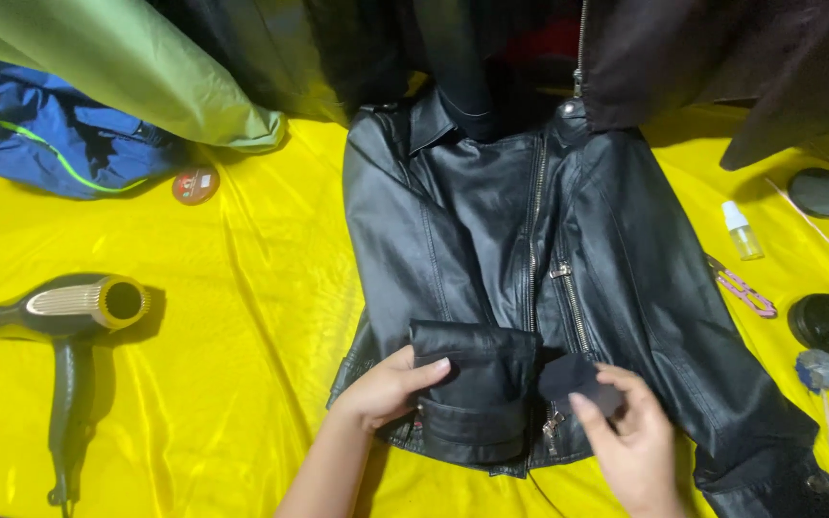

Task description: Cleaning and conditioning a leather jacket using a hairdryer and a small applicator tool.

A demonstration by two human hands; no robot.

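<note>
**Holding the cuff, pad close by**

Pinning the folded-back sleeve cuff flat on the black leather jacket with my left hand, fingers spread. My right hand pinches a dark pad, just right of the cuff, nearly touching.

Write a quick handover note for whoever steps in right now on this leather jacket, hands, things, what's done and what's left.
Left hand: pins the jacket's folded-up hem flat.
Right hand: holds a small dark sponge against the leather beside the fold.
Black leather jacket: lies front up, zipped, on the yellow sheet.
Open tin and spray bottle: to the right. Hairdryer: to the left.
Done: hem turned up. Left: cannot tell how much leather is treated.
</note>
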